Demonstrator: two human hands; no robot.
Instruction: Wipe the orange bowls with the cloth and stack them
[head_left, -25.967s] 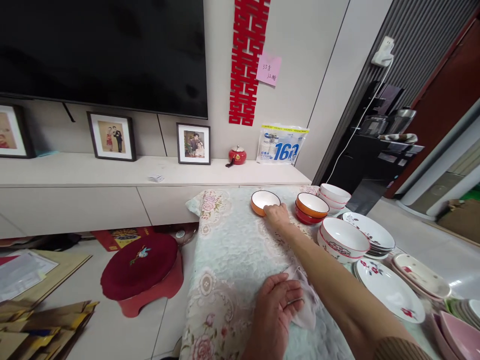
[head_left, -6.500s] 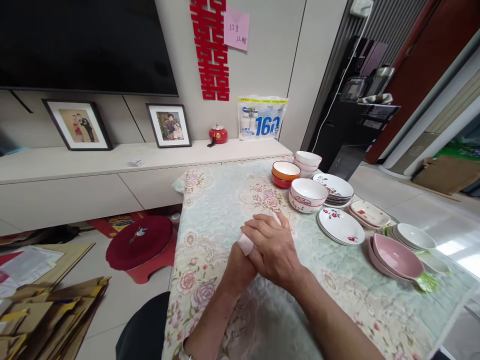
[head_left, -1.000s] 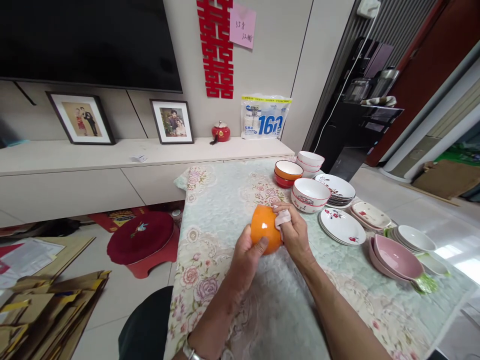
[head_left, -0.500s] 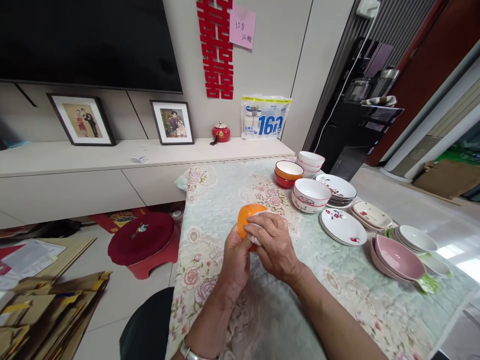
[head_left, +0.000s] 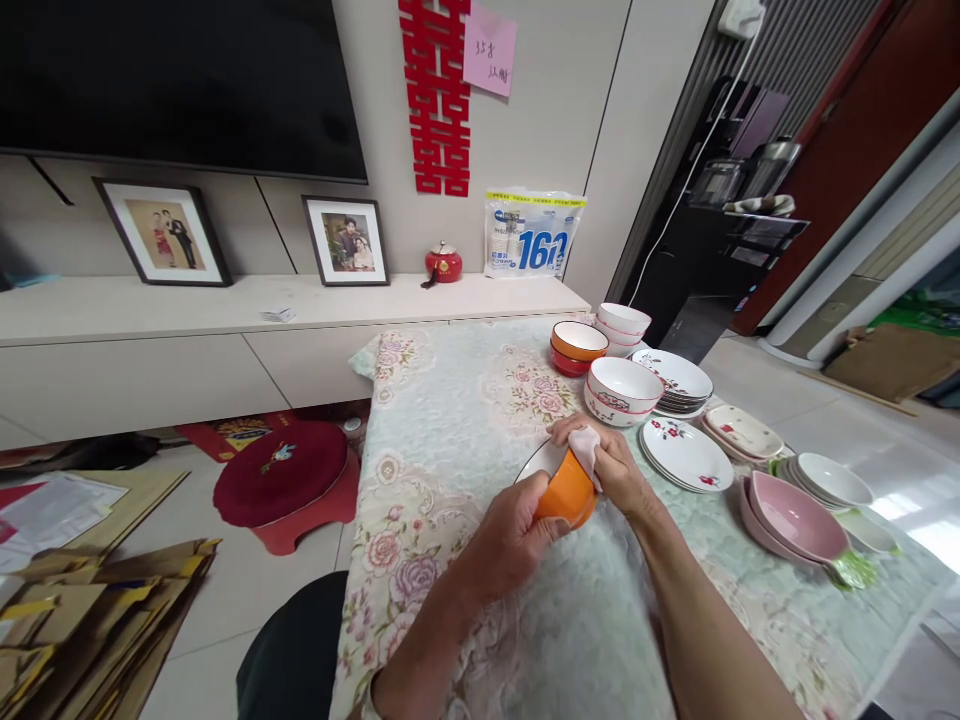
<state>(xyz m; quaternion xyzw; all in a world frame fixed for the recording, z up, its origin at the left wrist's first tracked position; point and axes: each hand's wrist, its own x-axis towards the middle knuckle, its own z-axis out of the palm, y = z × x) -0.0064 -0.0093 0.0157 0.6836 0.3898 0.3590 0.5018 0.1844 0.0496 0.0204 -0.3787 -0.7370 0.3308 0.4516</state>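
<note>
My left hand (head_left: 521, 530) grips an orange bowl (head_left: 568, 492), with the thumb on its rim and the fingers along its side. The bowl is tilted above the table, and part of its white inside shows at the upper left. My right hand (head_left: 616, 465) is closed on a pale cloth (head_left: 585, 444) and presses it around the bowl's rim on the right side. Some of the right fingers are hidden behind the bowl.
Beyond my hands stand an orange bowl on a red one (head_left: 579, 342) and white bowls (head_left: 624, 385). Stacked plates (head_left: 686, 455) and pink leaf-shaped dishes (head_left: 799, 515) sit to the right on the flowered tablecloth (head_left: 420, 440). A red stool (head_left: 281, 475) stands left.
The orange bowl has moved right and turned, so its white inside now shows. My right hand has shifted with the cloth to the bowl's right rim, and my left hand has followed.
</note>
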